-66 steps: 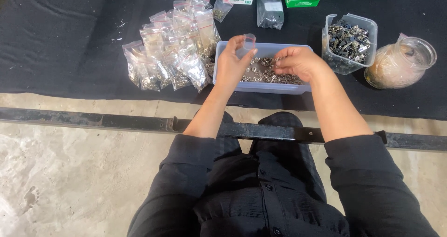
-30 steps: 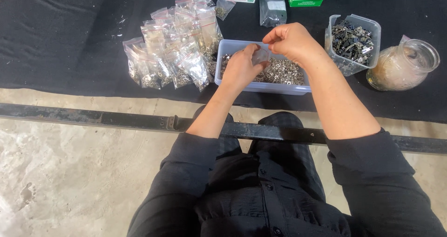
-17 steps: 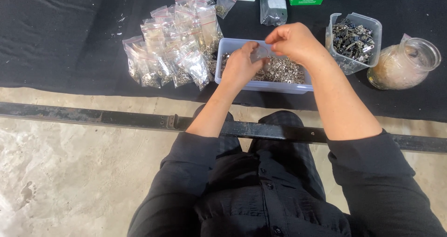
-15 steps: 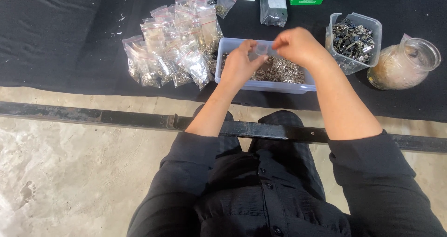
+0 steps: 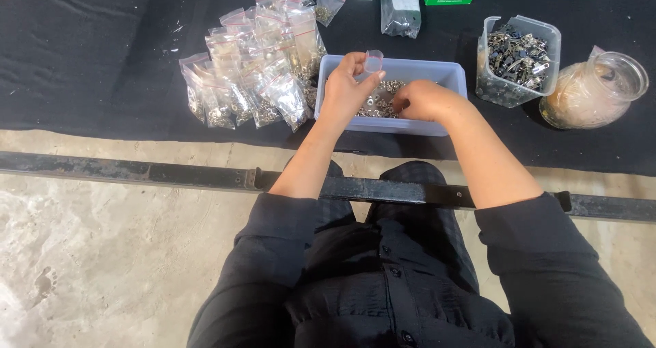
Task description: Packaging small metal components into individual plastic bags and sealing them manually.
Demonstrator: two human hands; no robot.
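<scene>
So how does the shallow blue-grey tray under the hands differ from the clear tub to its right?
The blue-grey tray is wide, low and opaque; the clear tub is narrower, taller and see-through. The tray holds a thin layer of small silvery pieces, while the tub is filled nearly to its rim with darker metal parts. The right hand reaches into the tray; no hand touches the tub. Both are lidless plastic boxes on the black cloth.
</scene>
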